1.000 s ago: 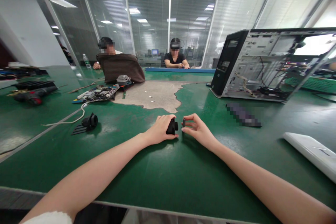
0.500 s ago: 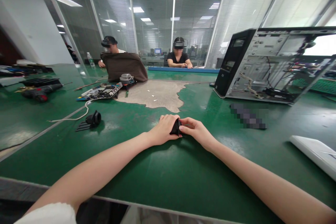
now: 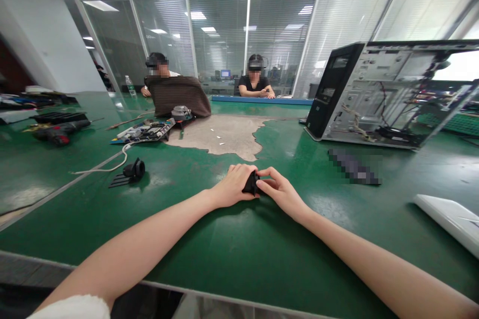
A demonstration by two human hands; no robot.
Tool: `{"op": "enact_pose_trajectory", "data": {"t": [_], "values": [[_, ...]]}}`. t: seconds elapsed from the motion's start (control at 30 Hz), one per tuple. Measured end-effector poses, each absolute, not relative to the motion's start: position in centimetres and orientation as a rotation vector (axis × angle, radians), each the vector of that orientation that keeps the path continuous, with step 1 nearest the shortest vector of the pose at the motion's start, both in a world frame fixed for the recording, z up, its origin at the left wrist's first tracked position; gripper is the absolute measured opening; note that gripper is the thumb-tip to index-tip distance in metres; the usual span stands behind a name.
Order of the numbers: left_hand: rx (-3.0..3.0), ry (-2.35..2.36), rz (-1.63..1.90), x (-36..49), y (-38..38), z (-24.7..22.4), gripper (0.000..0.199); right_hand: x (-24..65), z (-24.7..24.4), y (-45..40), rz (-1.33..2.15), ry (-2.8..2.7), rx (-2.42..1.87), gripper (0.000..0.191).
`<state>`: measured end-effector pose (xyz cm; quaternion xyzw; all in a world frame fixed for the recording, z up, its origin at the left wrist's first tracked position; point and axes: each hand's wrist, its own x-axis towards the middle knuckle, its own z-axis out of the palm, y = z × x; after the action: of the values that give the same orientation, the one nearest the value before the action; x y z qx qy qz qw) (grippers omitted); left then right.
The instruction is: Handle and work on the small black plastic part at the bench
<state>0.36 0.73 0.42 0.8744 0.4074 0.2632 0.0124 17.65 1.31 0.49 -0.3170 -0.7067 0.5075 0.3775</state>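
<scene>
"gripping what?"
"a black, blocky, plastic-looking part (image 3: 249, 185), just below frame centre, clasped in my left hand (image 3: 232, 187)."
"and?"
"my right hand (image 3: 281, 190) touches its right end; pinching or not, i can't tell."

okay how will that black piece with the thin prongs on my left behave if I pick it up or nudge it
The black piece looks like moulded plastic, so probably stiff and light. Its thin prongs stick out and might bend or snap. Its round end could roll, though the prongs would likely check it.
</scene>
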Motion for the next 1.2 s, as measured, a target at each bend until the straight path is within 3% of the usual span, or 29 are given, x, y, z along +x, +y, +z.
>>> {"op": "enact_pose_trajectory", "data": {"t": [0.5,0.67,0.87,1.2], "values": [[2.739,1.271,0.797,0.4,0.8,0.5,0.055,17.8,-0.4,1.6,1.272,-1.938,-0.664,0.022],[2.724,1.274,0.834,0.4,0.8,0.4,0.055,17.7,-0.4,1.7,1.264,-1.903,-0.661,0.013],[2.719,1.255,0.82,0.4,0.7,0.5,0.055,17.6,-0.6,2.3,1.257,-1.886,-0.725,0.024],[2.713,1.271,0.817,0.4,0.9,0.4,0.056,17.9,-0.1,1.4,1.271,-1.945,-0.65,0.018]]}}
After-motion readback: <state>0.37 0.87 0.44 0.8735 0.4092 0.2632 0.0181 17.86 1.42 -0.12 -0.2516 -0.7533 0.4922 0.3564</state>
